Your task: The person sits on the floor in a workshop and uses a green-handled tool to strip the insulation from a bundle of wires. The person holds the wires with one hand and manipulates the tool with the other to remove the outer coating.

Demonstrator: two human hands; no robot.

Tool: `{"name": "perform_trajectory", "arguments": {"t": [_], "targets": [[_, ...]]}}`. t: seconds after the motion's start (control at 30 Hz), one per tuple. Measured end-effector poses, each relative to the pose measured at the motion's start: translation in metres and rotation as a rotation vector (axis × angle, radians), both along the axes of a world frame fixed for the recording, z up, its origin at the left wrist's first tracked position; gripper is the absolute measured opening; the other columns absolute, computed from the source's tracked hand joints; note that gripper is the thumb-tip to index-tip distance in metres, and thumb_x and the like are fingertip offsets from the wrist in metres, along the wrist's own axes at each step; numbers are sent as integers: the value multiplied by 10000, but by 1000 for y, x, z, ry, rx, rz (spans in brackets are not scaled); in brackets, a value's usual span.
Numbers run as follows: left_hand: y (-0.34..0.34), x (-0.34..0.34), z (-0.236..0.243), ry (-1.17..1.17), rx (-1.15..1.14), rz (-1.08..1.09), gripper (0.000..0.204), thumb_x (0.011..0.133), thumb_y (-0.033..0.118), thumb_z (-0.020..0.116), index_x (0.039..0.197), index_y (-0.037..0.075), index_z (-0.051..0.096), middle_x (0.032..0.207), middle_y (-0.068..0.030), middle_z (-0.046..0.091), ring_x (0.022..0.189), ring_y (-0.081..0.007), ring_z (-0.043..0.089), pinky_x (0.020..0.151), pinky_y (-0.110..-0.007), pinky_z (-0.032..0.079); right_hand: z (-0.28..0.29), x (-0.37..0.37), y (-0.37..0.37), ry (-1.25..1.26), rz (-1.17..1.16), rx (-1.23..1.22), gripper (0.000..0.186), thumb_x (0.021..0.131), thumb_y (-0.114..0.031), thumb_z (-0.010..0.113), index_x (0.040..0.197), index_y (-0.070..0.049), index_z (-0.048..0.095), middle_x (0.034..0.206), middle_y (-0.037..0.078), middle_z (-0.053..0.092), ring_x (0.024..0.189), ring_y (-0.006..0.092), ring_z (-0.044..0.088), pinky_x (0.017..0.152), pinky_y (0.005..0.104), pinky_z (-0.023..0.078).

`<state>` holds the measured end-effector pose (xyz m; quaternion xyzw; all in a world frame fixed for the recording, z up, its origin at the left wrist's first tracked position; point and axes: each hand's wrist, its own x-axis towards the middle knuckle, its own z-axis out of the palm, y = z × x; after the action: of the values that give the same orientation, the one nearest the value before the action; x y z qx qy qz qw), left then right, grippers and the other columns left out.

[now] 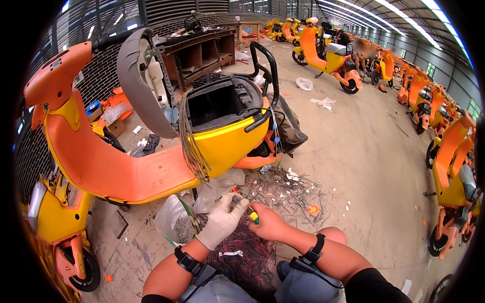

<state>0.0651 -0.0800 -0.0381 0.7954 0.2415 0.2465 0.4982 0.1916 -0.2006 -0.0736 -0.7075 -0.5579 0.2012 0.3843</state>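
Note:
My gloved left hand [222, 219] is closed around something small at the front of a yellow-and-green handled tool [252, 214]; what it holds is mostly hidden. My bare right hand [265, 222] grips that tool's handle. Both are low over a pile of dark and pink clippings [235, 262]. A clear plastic bag of small pieces [172, 219] lies just left of my left hand. Beyond stands an orange-and-yellow scooter [141, 169] with its grey seat [136, 81] raised, its storage box [212, 106] open and a bundle of grey cables [194, 156] hanging down its side.
Another scooter [60, 217] stands close at my left, and rows of scooters [444, 182] line the right. A wooden bench [197, 55] is behind the raised seat. At the back a person [359, 55] is among the scooters. Scraps [293, 177] and plastic [323, 102] litter the concrete floor.

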Motion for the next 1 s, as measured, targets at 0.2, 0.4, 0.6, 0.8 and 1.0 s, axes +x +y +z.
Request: {"name": "perform_trajectory", "arguments": {"t": [0.2, 0.4, 0.6, 0.8, 1.0], "targets": [[-3, -11, 13, -48, -337, 32, 268, 958, 250, 617, 1053, -1, 606, 788, -61, 627, 669, -112, 578, 615, -284, 481, 3, -10, -3, 249, 45, -120, 532, 821, -187, 659, 1274, 15, 464, 1124, 261, 570, 1096, 412, 542, 954, 430, 433], [8, -8, -19, 164, 106, -86, 299, 998, 261, 520, 1091, -13, 598, 768, -92, 621, 648, -165, 604, 614, -312, 487, -10, -3, -1, 282, -138, -198, 423, 860, -218, 648, 1153, 45, 494, 977, 227, 641, 915, 376, 637, 810, 414, 496], [2, -1, -6, 155, 266, -131, 236, 975, 233, 522, 1032, 13, 587, 792, -181, 619, 746, -321, 635, 683, -398, 488, -33, 13, -5, 397, -53, -140, 350, 815, -101, 654, 1113, 10, 508, 943, 174, 636, 891, 323, 635, 791, 380, 494], [12, -11, 0, 186, 237, -229, 205, 959, 221, 529, 956, 23, 581, 776, -209, 606, 785, -402, 617, 689, -444, 481, 2, 1, -10, 287, -17, -199, 506, 838, -90, 676, 1280, 18, 454, 1033, 168, 615, 953, 274, 597, 855, 357, 478], [19, -15, -16, 127, 373, -269, 209, 957, 217, 531, 932, 18, 589, 773, -199, 609, 764, -387, 619, 683, -437, 487, -4, 3, -11, 346, 46, -209, 541, 875, -121, 663, 1342, 17, 426, 1141, 178, 600, 1037, 260, 574, 915, 353, 454]]}}
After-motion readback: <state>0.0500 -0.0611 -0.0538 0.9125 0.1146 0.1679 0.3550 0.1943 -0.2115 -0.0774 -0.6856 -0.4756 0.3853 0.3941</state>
